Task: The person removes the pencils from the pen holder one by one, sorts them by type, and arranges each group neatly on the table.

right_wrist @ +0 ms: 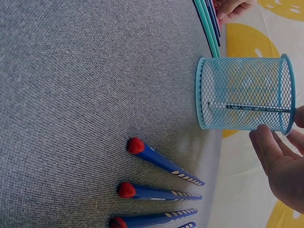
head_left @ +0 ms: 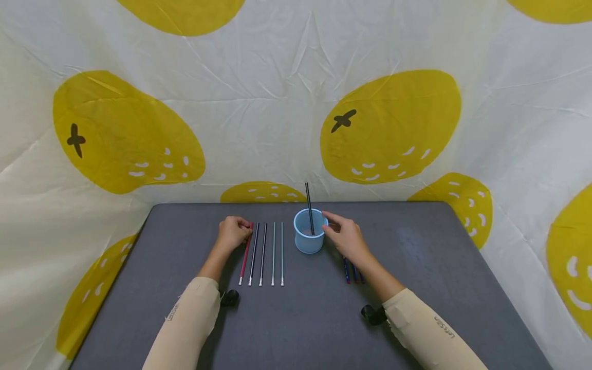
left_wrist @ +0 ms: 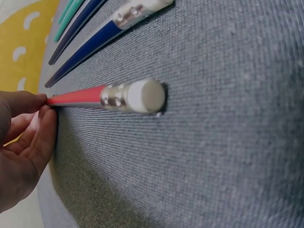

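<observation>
My left hand (head_left: 233, 232) pinches the far end of a red pencil (left_wrist: 78, 97) between thumb and fingers; its white eraser end lies on the table toward me. Right beside it are two dark blue pencils (head_left: 254, 254) and two mint-green pencils (head_left: 273, 254), in a row. A light-blue mesh pencil cup (right_wrist: 244, 92) stands upright to the right of the row, with a slim dark pencil (head_left: 309, 203) leaning inside. My right hand (head_left: 346, 236) is at the cup's right side, thumb and extended index finger touching near its rim.
Several blue pencils with red ends (right_wrist: 161, 194) lie on the grey table (head_left: 296, 329), partly hidden under my right hand in the head view. Behind the table's back edge hangs a white cloth (head_left: 259, 139) with large yellow fruit shapes.
</observation>
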